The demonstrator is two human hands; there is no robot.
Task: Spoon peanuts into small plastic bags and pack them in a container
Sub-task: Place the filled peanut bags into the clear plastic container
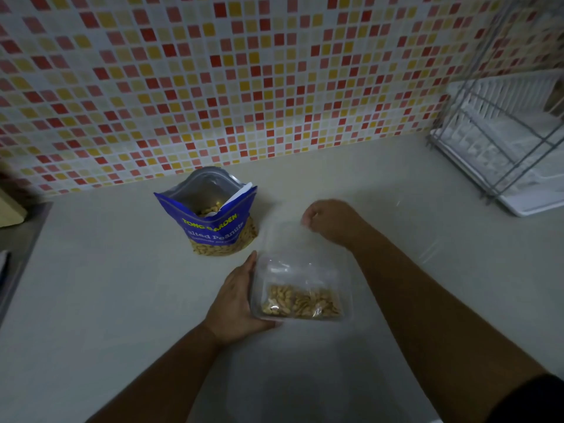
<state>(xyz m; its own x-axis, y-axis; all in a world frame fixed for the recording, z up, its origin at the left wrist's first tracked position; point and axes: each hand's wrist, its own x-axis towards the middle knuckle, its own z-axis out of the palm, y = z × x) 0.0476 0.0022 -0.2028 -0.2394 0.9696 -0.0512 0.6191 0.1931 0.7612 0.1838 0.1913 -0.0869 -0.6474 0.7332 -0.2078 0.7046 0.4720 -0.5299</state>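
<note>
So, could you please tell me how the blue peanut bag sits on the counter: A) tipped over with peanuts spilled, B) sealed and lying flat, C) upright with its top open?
C: the blue peanut bag stands upright on the counter, its top gaping open with peanuts visible inside.

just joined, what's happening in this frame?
A person is packing peanuts on a kitchen counter. The left hand holds the side of a clear plastic container with a small bag of peanuts inside. The right hand is curled at its far edge, seemingly pinching clear plastic; lid or bag top, cannot tell. An open blue Tong Garden salted peanuts pouch stands behind it. No spoon in view.
</note>
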